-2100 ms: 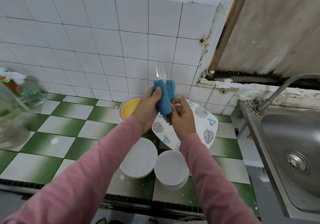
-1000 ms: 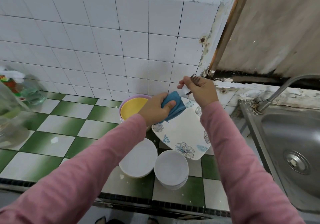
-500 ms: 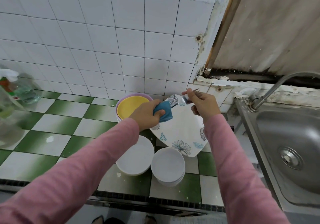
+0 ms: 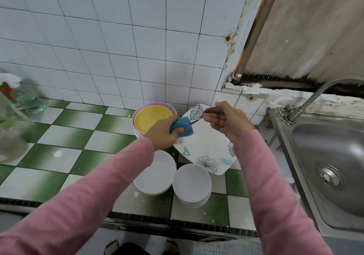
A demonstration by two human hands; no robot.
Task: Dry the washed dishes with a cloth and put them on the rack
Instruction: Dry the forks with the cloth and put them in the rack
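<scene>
Left hand (image 4: 163, 134), at the centre of the frame, grips a bunched blue cloth (image 4: 184, 129) closed round one end of a fork (image 4: 199, 118). Just right of it, the right hand (image 4: 230, 122) pinches the fork's other end, palm turned up. The fork is slim, metallic and motion-blurred, so I cannot tell which end carries the tines.

Judging by this, the work is at the wiping step for one small piece. No rack is in view, so nothing shows as put away. Below the hands on the green-and-white desk (image 4: 65, 136) wait a leaf-printed plate (image 4: 204, 146), a yellow plate (image 4: 151, 118) and two white stacks (image 4: 155, 173). Whether these are dried I cannot tell.
</scene>
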